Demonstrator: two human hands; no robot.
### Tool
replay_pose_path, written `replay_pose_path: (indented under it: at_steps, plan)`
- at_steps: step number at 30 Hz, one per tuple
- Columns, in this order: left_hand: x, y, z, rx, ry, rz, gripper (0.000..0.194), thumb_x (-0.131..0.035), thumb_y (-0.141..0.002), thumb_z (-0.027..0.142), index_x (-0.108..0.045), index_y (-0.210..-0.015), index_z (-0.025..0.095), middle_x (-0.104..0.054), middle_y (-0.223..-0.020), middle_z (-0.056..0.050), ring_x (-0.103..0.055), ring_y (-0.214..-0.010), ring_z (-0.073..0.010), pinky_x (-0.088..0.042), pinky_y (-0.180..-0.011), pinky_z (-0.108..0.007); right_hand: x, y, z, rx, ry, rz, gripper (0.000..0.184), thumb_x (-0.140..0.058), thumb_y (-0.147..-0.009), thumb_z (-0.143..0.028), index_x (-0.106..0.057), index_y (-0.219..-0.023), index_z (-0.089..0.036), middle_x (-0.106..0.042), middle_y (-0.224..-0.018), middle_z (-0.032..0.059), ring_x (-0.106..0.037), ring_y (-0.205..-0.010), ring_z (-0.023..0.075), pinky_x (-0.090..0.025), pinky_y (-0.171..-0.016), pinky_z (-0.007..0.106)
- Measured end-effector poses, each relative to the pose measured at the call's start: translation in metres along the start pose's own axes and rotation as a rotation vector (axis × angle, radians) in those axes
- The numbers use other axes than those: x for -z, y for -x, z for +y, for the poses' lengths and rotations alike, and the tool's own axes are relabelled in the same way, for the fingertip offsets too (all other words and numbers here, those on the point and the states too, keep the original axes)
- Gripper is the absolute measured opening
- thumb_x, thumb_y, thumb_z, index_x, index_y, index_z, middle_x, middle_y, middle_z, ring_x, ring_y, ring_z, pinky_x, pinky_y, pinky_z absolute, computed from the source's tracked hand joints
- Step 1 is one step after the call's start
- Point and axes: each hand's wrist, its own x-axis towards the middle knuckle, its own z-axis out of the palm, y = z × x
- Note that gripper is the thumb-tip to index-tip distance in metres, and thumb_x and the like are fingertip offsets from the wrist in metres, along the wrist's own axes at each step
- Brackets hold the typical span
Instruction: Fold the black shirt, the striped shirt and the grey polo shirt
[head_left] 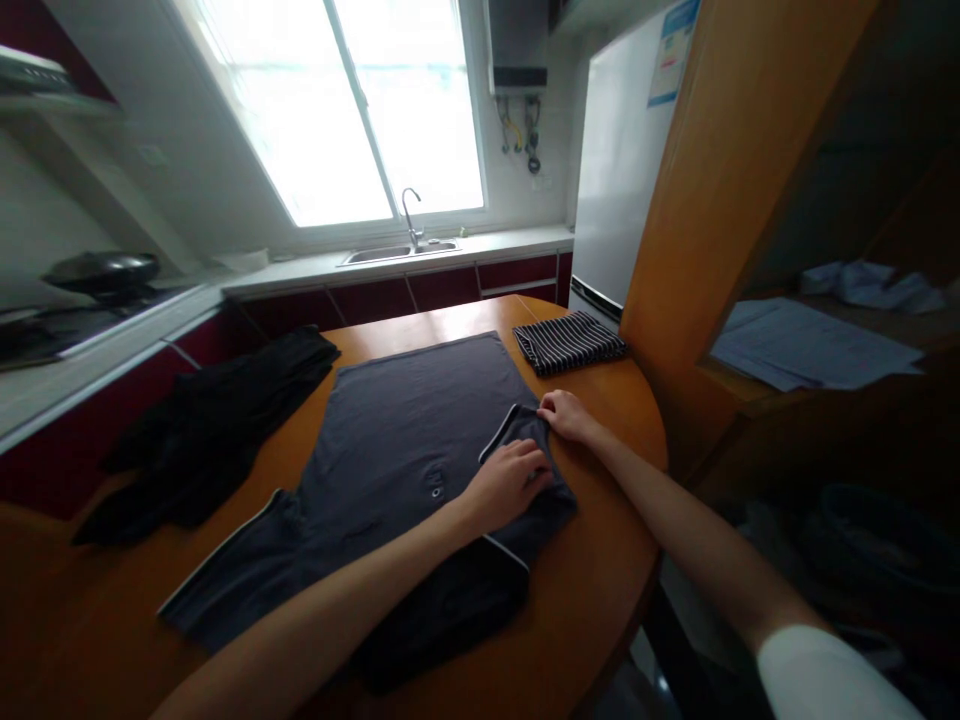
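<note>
A dark grey T-shirt (405,430) with white piping on its sleeves lies spread on the wooden table, a small light print near its middle. Its right-hand sleeve is folded inward over the body. On that folded part rests my left hand (508,487), its fingers curled down together onto the fabric. Beyond it, at the shirt's right edge, my right hand (565,415) pinches the sleeve's corner between thumb and fingertips. The shirt's other sleeve (240,570) stretches toward the lower left, partly behind my left forearm.
A folded black-and-white striped cloth (570,342) lies at the table's far right. Rumpled black clothing (217,430) covers the left side. Around the round wooden table (607,520) stand a counter with a sink (397,252), a fridge (622,150) and a wooden shelf holding papers (810,345).
</note>
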Motion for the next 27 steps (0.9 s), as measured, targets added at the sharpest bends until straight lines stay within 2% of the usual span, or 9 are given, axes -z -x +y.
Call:
replay_pose_path:
  at_steps: [3, 6, 9, 12, 16, 22, 24, 27]
  plan:
    - [-0.006, -0.009, 0.008, -0.047, -0.028, -0.101, 0.017, -0.065, -0.093, 0.03, -0.068, -0.108, 0.022, -0.066, -0.103, -0.005, -0.062, -0.098, -0.0221, -0.046, -0.088, -0.032, 0.001, 0.002, -0.001, 0.002, 0.017, 0.003, 0.012, -0.067, -0.09, -0.025, -0.075, -0.085, -0.017, -0.076, -0.088, 0.0077, -0.066, -0.082, 0.0174, -0.044, -0.075, 0.024]
    - [-0.013, -0.012, 0.013, -0.082, -0.073, -0.214, 0.015, -0.066, -0.09, 0.022, -0.07, -0.105, 0.024, -0.068, -0.103, -0.005, -0.063, -0.097, -0.0222, -0.045, -0.087, -0.032, 0.001, 0.002, -0.002, -0.001, 0.034, 0.012, 0.013, -0.067, -0.09, -0.026, -0.075, -0.086, -0.018, -0.076, -0.09, 0.0078, -0.066, -0.083, 0.0178, -0.044, -0.075, 0.025]
    - [-0.015, -0.005, 0.019, -0.073, -0.1, -0.212, 0.016, -0.062, -0.089, 0.015, -0.07, -0.101, 0.023, -0.067, -0.102, -0.004, -0.062, -0.095, -0.021, -0.044, -0.087, -0.033, 0.0, 0.002, -0.002, -0.012, 0.05, 0.025, 0.013, -0.068, -0.09, -0.027, -0.075, -0.085, -0.018, -0.076, -0.091, 0.0085, -0.066, -0.086, 0.0185, -0.044, -0.077, 0.025]
    - [-0.011, 0.008, 0.024, -0.07, -0.13, -0.163, 0.021, -0.057, -0.092, 0.012, -0.07, -0.101, 0.025, -0.063, -0.105, -0.004, -0.057, -0.098, -0.0213, -0.042, -0.087, -0.034, -0.001, 0.001, -0.003, -0.024, 0.061, 0.031, 0.012, -0.069, -0.09, -0.028, -0.075, -0.084, -0.019, -0.075, -0.092, 0.0088, -0.066, -0.088, 0.0193, -0.044, -0.079, 0.026]
    - [-0.004, 0.025, 0.032, 0.013, -0.193, -0.098, 0.023, -0.052, -0.095, 0.012, -0.071, -0.1, 0.024, -0.059, -0.108, -0.007, -0.053, -0.101, -0.0228, -0.043, -0.085, -0.035, -0.001, 0.0, -0.002, -0.024, 0.07, 0.026, 0.013, -0.068, -0.091, -0.03, -0.075, -0.086, -0.019, -0.075, -0.093, 0.0086, -0.066, -0.09, 0.0193, -0.044, -0.08, 0.026]
    - [-0.006, 0.039, 0.042, 0.036, -0.283, -0.143, 0.019, -0.052, -0.099, 0.02, -0.072, -0.098, 0.022, -0.063, -0.097, -0.006, -0.055, -0.093, -0.0219, -0.043, -0.081, -0.035, -0.002, 0.0, 0.0, -0.018, 0.075, 0.016, 0.013, -0.068, -0.091, -0.03, -0.076, -0.087, -0.02, -0.075, -0.094, 0.0084, -0.066, -0.09, 0.0196, -0.044, -0.08, 0.026]
    - [-0.009, 0.038, 0.044, 0.042, -0.312, -0.149, 0.019, -0.052, -0.1, 0.02, -0.071, -0.099, 0.023, -0.066, -0.094, -0.005, -0.057, -0.092, -0.0219, -0.043, -0.081, -0.035, -0.002, 0.0, 0.0, -0.017, 0.076, 0.015, 0.013, -0.068, -0.091, -0.03, -0.076, -0.088, -0.02, -0.075, -0.094, 0.0083, -0.066, -0.09, 0.0194, -0.044, -0.079, 0.026]
    - [-0.011, 0.031, 0.049, 0.1, -0.352, -0.169, 0.023, -0.052, -0.101, 0.027, -0.071, -0.089, 0.02, -0.068, -0.087, -0.006, -0.06, -0.09, -0.0231, -0.043, -0.081, -0.037, -0.001, 0.001, 0.0, -0.015, 0.078, 0.01, 0.013, -0.068, -0.091, -0.03, -0.076, -0.089, -0.02, -0.075, -0.095, 0.0082, -0.066, -0.09, 0.0188, -0.044, -0.079, 0.025]
